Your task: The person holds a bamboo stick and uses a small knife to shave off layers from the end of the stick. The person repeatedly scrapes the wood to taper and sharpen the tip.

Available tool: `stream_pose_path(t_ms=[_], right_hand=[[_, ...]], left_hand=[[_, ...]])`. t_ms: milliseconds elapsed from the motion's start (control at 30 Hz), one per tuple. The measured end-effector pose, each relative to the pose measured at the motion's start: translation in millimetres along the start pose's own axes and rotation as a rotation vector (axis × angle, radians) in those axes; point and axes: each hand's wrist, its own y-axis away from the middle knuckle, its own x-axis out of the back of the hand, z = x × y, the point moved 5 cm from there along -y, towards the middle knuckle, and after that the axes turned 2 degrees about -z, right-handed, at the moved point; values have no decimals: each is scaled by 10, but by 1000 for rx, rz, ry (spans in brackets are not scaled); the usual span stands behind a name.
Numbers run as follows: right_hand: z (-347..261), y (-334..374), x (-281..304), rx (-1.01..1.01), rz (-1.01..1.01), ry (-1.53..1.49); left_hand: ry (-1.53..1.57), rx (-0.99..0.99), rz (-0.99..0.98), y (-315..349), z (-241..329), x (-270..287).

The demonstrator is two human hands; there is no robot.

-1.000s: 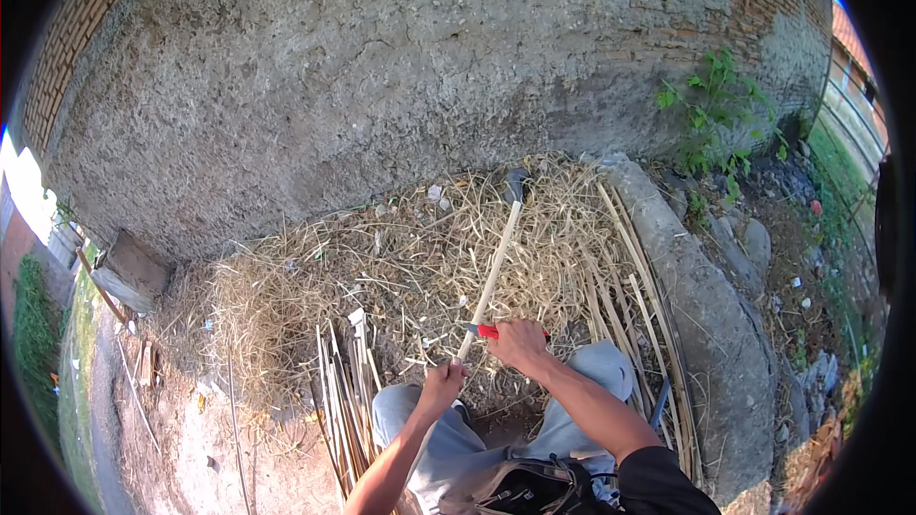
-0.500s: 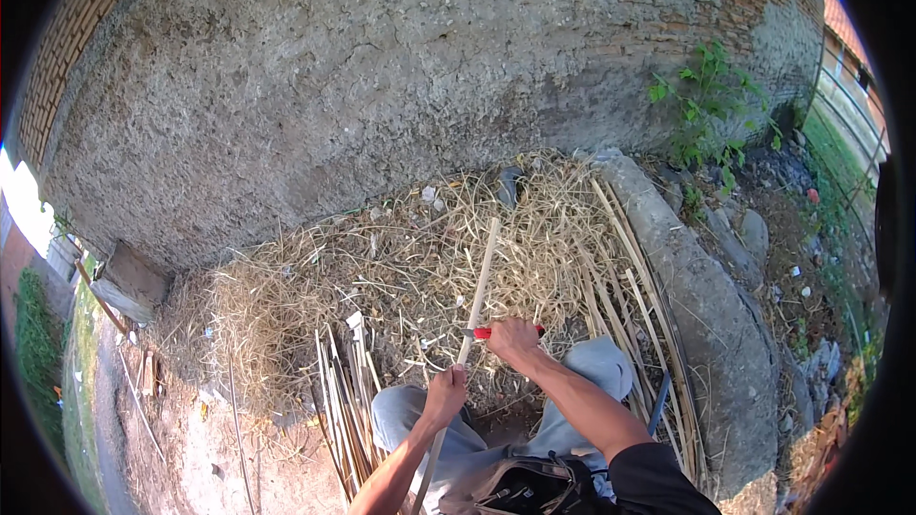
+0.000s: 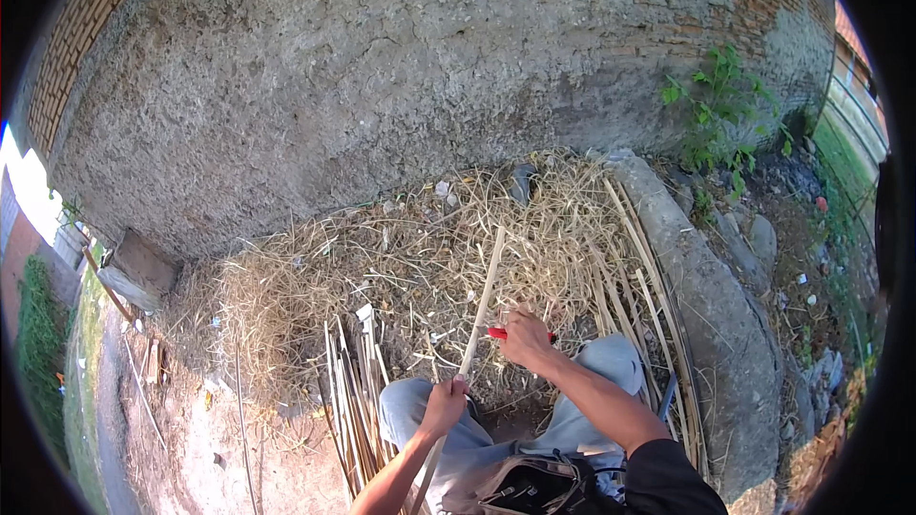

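Observation:
A long, pale bamboo strip (image 3: 489, 277) slants away from my lap toward the wall. My left hand (image 3: 446, 404) is closed round its lower part, between my knees. The strip's near end runs back under my left forearm. My right hand (image 3: 524, 337), closed on a red-handled tool (image 3: 497, 334), is just right of the strip. The red handle shows on both sides of the fist; its working end is hard to make out, and I cannot tell whether it touches the strip.
Bamboo strips (image 3: 351, 401) lean by my left knee; more strips (image 3: 658, 300) lie at my right. Pale shavings (image 3: 277, 315) cover the ground before the rough wall (image 3: 382, 86). A concrete slab (image 3: 701, 315) borders the right side. A dark open bag (image 3: 530, 486) rests at my lap.
My right hand has shifted slightly right and up with the red-handled tool, whose grey end crossed the strip before. My left hand keeps its hold. The whole view has shifted slightly.

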Motion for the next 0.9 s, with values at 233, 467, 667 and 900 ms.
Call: stream_pose_path(t_ms=[233,467,667,900], right_hand=[[-116,25,140,-272,-247,-93],[-95,20,223,-331,-293,-81],[-85,17,242,-389,-372,-74],[99,-28,-67,-393,-283,-48]], left_hand=[[6,-130,35,-154,154,-159],[-27,-240,80,-234,178,-209],[-100,-198,83,-235,140,-250],[-179,-268,63,-96,378,-185]])
